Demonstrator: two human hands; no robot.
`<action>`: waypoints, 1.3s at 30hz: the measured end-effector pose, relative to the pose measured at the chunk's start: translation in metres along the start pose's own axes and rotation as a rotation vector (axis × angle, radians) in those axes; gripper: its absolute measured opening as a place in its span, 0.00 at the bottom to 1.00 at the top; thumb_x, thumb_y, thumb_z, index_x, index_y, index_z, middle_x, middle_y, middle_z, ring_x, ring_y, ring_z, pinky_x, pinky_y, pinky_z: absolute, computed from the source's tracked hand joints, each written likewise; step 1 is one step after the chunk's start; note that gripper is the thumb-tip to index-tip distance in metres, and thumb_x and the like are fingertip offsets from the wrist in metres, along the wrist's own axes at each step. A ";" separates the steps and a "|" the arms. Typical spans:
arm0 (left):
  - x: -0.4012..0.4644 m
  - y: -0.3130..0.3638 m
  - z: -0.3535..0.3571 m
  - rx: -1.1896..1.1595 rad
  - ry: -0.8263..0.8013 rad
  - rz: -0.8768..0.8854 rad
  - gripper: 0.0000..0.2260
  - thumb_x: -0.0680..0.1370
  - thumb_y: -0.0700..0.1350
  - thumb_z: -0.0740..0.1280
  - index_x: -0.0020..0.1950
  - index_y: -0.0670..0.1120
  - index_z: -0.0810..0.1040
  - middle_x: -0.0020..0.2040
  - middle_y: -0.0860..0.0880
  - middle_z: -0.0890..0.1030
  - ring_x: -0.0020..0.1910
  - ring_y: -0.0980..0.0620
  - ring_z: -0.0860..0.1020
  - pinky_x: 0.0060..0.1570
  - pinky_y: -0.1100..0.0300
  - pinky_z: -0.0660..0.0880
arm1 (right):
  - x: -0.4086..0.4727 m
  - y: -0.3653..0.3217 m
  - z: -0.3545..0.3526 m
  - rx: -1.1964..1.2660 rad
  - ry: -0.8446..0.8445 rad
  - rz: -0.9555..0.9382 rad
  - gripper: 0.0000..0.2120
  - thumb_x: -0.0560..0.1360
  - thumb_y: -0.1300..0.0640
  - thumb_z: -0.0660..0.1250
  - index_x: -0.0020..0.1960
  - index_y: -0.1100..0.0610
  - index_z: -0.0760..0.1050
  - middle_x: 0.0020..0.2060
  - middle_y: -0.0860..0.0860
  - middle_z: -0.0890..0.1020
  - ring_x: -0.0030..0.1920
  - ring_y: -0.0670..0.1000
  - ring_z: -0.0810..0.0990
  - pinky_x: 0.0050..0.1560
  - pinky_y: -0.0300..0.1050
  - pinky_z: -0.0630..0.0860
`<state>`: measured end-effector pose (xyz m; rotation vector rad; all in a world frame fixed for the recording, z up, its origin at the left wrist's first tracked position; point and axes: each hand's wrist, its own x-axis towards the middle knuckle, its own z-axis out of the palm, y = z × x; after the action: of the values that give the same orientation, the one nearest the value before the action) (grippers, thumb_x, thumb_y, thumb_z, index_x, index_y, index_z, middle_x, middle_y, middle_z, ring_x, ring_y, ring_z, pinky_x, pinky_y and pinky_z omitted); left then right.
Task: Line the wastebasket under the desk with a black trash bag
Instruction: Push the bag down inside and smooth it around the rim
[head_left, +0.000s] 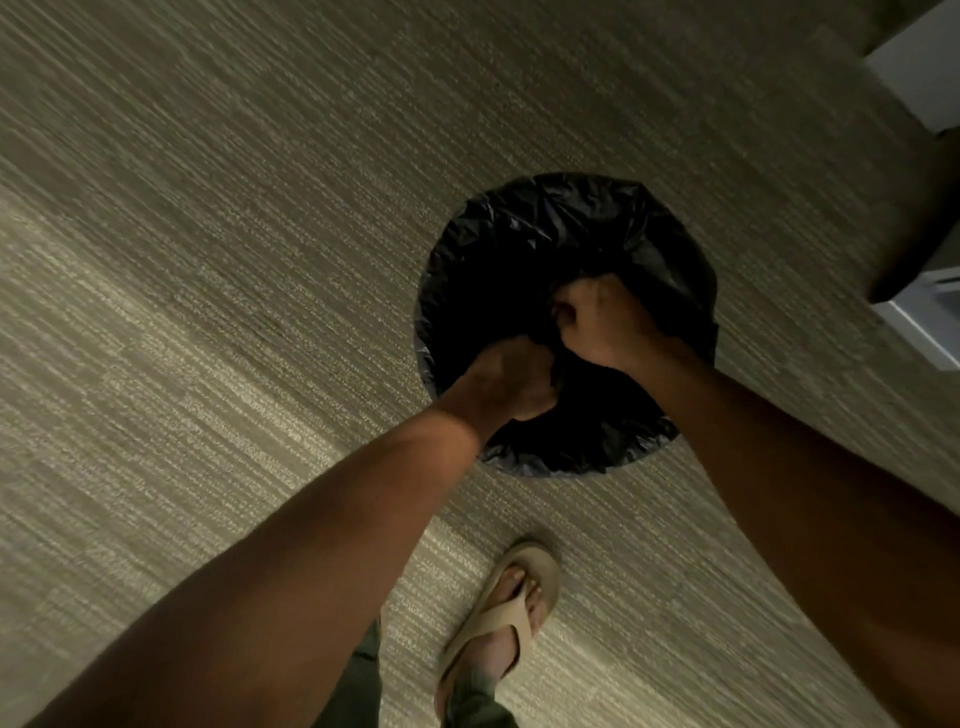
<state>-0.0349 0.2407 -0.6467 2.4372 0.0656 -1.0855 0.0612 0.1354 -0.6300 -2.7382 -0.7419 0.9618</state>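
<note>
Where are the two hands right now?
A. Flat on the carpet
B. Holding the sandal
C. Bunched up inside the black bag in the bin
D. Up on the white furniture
C: the left hand and the right hand are both closed into fists down in the middle of the black trash bag, whose edge is folded over the round wastebasket's rim on the carpet.
</note>
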 end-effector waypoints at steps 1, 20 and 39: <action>-0.003 0.002 -0.009 -0.011 0.106 0.003 0.18 0.83 0.51 0.58 0.62 0.43 0.81 0.63 0.39 0.82 0.65 0.39 0.79 0.61 0.50 0.76 | -0.013 -0.001 -0.001 0.047 0.109 -0.027 0.11 0.78 0.60 0.65 0.53 0.66 0.83 0.48 0.64 0.86 0.49 0.65 0.85 0.48 0.57 0.83; -0.100 -0.035 0.004 -0.969 0.751 -0.348 0.29 0.82 0.42 0.65 0.83 0.47 0.61 0.76 0.44 0.74 0.74 0.45 0.73 0.74 0.50 0.70 | -0.125 0.039 0.048 1.152 0.560 0.640 0.25 0.86 0.42 0.54 0.77 0.53 0.71 0.71 0.54 0.77 0.66 0.54 0.79 0.54 0.36 0.76; -0.112 -0.064 0.000 -1.245 0.520 -0.578 0.05 0.70 0.40 0.78 0.45 0.46 0.88 0.42 0.49 0.89 0.45 0.45 0.88 0.50 0.42 0.85 | -0.157 -0.003 0.075 1.435 0.602 0.871 0.14 0.82 0.65 0.67 0.67 0.60 0.79 0.56 0.61 0.85 0.53 0.60 0.85 0.52 0.53 0.82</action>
<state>-0.1261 0.3135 -0.5927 1.4411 1.2502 -0.3084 -0.0917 0.0579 -0.6025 -1.6618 0.9693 0.3400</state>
